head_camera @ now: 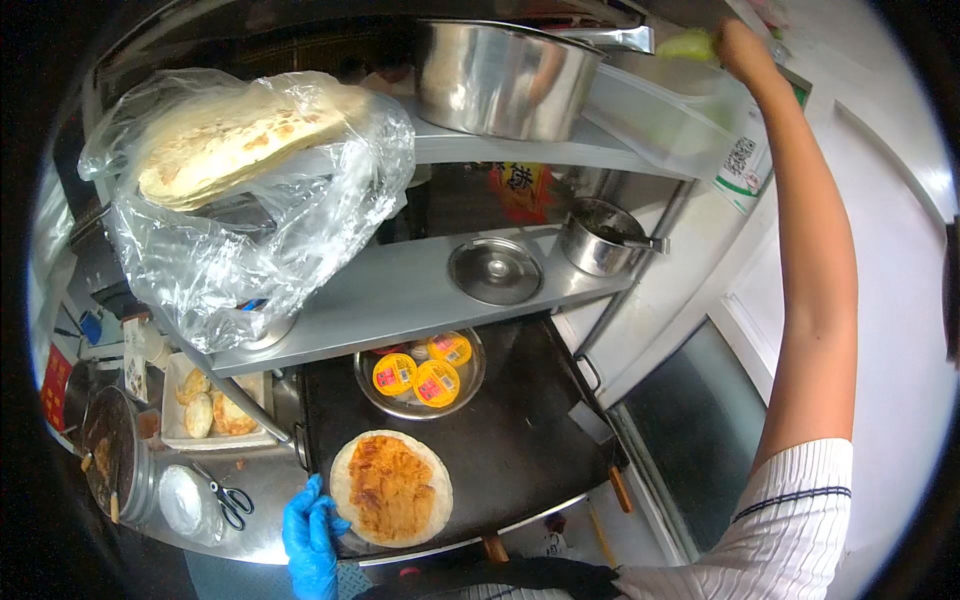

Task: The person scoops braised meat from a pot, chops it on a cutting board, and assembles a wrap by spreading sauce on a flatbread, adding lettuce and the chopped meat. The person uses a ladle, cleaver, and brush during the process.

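Observation:
My left hand (311, 540), in a blue glove, is at the left edge of a round flatbread (391, 529) spread with reddish-brown sauce (390, 480). Its fingers are bent, and whether they grip the bread's rim is unclear. The flatbread lies flat near the front of a black griddle (517, 435). High at the upper right, my bare right hand (742, 52) grips a blurred green leafy vegetable (686, 46). Below that hand, a translucent plastic bin (652, 112) on the upper shelf holds something pale green.
A steel pot (506, 82) and bagged flatbreads (232, 150) occupy the upper shelf (465, 150). Below are a lid (495, 271) and small pot (604, 236). A bowl (420, 412) of yellow-lidded cups, a scraper (592, 424), scissors (225, 495) and a tray (217, 442) of fried food surround the flatbread.

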